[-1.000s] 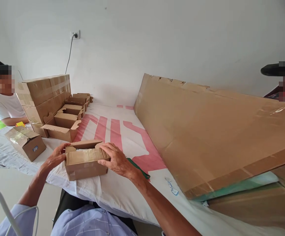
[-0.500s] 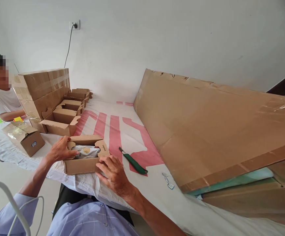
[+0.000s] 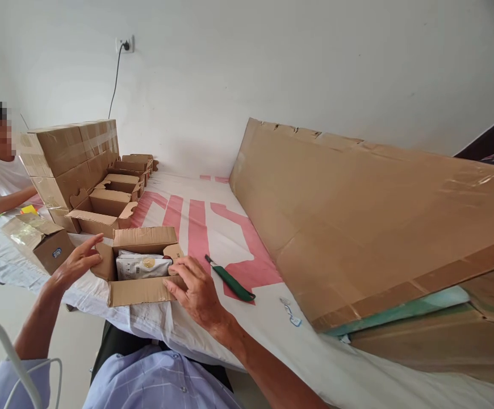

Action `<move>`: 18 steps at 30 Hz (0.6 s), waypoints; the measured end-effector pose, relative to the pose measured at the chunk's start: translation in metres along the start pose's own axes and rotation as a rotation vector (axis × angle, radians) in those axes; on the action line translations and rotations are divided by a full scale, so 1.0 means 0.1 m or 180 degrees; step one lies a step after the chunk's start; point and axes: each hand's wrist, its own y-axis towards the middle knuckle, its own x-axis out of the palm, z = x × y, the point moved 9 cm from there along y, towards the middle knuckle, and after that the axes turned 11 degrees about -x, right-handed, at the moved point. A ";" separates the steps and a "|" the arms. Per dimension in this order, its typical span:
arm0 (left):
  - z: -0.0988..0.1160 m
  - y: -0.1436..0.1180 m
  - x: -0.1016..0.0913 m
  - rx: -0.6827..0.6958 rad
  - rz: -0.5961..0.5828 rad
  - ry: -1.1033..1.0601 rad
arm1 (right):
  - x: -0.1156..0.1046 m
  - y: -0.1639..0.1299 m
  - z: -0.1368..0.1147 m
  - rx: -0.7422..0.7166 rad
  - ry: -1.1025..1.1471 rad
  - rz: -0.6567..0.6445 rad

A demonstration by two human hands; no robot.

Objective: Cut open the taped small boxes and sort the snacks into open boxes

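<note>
Cardboard sheet (image 3: 358, 216) rightward (bare sheet between)

Green-handled knife (image 3: 231, 279) on table cover; large cardboard sheet (image 3: 370, 210) right; open empty boxes (image 3: 102, 211) rear left.

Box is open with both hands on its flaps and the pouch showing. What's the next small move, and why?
Probably lift the white pouch out with the right hand: the small box has all flaps spread, the pouch lies exposed, and the left hand already steadies the left flap.
</note>
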 end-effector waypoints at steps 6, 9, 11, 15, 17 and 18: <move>0.15 -0.21 0.14 0.0891 0.0580 0.1594 | 0.10 0.15 0.41 0.1044 -0.0414 -0.0668; 0.19 -0.25 0.37 0.0929 0.0413 0.1906 | 0.17 0.12 0.59 0.1544 -0.0407 -0.1087; 0.18 -0.25 0.48 0.0862 0.0226 0.1811 | 0.21 0.11 0.65 0.1673 -0.0341 -0.1266; 0.08 -0.20 0.55 0.0767 0.0021 0.1296 | 0.20 0.07 0.70 0.1605 -0.0181 -0.1112; 0.03 -0.18 0.54 0.0820 -0.0034 0.1071 | 0.18 0.04 0.71 0.1538 0.0000 -0.0967; 0.01 -0.17 0.54 0.0852 -0.0078 0.0982 | 0.17 0.03 0.71 0.1502 0.0098 -0.0907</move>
